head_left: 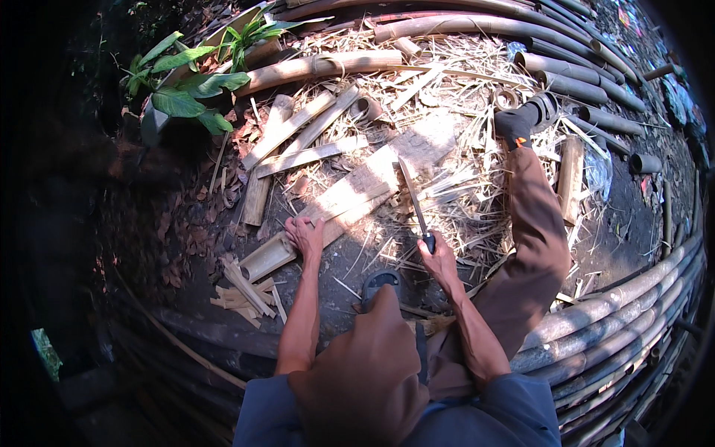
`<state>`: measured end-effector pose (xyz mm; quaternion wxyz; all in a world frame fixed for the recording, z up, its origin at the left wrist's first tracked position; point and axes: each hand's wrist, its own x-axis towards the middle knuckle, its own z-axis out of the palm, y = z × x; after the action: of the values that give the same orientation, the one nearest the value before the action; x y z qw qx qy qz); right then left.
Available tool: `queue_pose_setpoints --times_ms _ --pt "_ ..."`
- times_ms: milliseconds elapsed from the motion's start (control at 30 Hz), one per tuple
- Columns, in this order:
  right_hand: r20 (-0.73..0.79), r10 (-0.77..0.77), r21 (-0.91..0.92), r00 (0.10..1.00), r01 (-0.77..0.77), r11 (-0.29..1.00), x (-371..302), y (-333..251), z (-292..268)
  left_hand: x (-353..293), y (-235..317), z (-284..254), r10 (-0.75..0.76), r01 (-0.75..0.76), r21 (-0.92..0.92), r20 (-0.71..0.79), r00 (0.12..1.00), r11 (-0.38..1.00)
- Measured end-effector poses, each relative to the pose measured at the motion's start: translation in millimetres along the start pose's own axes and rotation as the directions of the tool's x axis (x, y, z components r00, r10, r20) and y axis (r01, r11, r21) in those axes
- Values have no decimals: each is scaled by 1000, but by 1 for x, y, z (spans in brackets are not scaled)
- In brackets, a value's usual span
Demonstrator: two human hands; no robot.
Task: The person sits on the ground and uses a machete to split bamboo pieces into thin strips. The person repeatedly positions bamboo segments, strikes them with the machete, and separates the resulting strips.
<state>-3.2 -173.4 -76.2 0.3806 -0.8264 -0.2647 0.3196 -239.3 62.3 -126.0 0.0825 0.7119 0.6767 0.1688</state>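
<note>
Flat pale bamboo slat (356, 184), judged light, stiff, is best held at near end by left hand (307, 238), fingers' closure unclear; long black-handled steel knife (414, 198) is clenched in right hand (441, 261).

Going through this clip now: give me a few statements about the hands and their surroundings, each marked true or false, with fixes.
1. The right hand grips the long knife by its dark handle. True.
2. Both hands hold the knife. False: the left hand rests on the pale flat piece.
3. A leafy green plant shows at the upper left. True.
4. The ground around the work is free of scraps. False: pale shavings litter it.
5. The knife's tip points away from the person's body. True.
</note>
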Motion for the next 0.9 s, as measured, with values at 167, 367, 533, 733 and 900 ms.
queue_pose_setpoints --times_ms 167,367,533,733,900 --pt "5 53 3 999 -54 999 -2 -15 -2 3 14 -24 -27 137 -472 231 972 871" --pt "97 -135 19 986 134 991 -14 -29 5 2 80 -82 125 143 -674 332 935 725" --pt "262 -227 28 938 227 973 -28 -72 20 6 112 -94 140 -51 -391 200 970 919" --pt "99 -137 29 986 135 990 22 4 19 5 157 -101 194 -76 -554 159 968 829" --pt "108 -114 76 988 106 991 -1 -25 20 5 176 -98 98 32 -654 162 982 756"
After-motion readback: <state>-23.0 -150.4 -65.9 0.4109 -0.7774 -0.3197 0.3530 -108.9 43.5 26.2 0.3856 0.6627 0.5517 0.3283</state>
